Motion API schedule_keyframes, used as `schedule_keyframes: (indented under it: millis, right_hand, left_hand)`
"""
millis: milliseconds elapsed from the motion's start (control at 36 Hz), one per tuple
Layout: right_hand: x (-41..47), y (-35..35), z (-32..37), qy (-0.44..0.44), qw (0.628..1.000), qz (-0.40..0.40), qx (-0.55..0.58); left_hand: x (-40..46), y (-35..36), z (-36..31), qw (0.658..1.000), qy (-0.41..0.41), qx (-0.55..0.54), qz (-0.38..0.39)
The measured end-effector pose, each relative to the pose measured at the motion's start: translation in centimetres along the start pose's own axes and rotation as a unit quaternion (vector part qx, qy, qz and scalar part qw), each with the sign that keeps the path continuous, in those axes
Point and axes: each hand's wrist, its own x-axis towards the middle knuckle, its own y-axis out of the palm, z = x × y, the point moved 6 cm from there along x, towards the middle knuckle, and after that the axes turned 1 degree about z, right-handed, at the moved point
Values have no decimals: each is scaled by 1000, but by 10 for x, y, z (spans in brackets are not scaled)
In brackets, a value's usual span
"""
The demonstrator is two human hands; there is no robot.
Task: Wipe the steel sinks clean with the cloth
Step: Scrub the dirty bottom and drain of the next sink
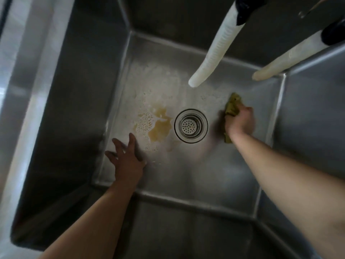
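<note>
I look straight down into a deep steel sink (186,174) with a round drain strainer (191,125) in the middle of its floor. My right hand (239,121) grips a crumpled yellow-green cloth (232,106) and presses it on the sink floor just right of the drain; it is motion-blurred. My left hand (127,156) rests flat, fingers spread, on the floor at the near left corner. A yellowish-brown puddle (160,128) with white foam (147,94) lies left of the drain.
Two white flexible faucet hoses (216,47) (291,58) hang down from the top right above the sink floor. Steep steel walls (74,109) enclose the basin on all sides. A bright steel rim (31,71) runs along the left.
</note>
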Motion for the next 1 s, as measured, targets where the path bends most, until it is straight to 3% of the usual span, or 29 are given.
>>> schedule_keyframes:
  millis: [139, 250, 417, 500, 583, 694, 778, 889, 1000]
  right_hand:
    - [-50, 54, 64, -155, 983, 94, -15]
    - [-86, 76, 87, -187, 954, 186, 140]
    - [-71, 34, 67, -97, 972, 63, 207]
    - [-29, -9, 39, -66, 982, -39, 171]
    - [22, -47, -5, 10, 992, -89, 90]
    - [67, -60, -42, 91, 992, -65, 62]
    - [83, -53, -29, 106, 988, -66, 87]
    - [105, -32, 32, 57, 984, -55, 161]
    - [115, -6, 69, -3, 996, -18, 92]
  left_hand:
    - [0, 0, 2, 1000, 5, -1, -1]
    - [-1, 0, 2, 1000, 9, -12, -4]
    - [0, 0, 1, 1000, 1, -31, -1]
    - [-1, -2, 0, 1000, 3, -23, -7]
    - [-3, -3, 0, 1000, 2, -19, -6]
    - [-3, -3, -1, 999, 0, -31, -6]
    - [-3, -2, -1, 1000, 2, -25, -11]
    - [0, 1, 2, 999, 3, -28, -22]
    - [3, 4, 4, 999, 6, -22, -28]
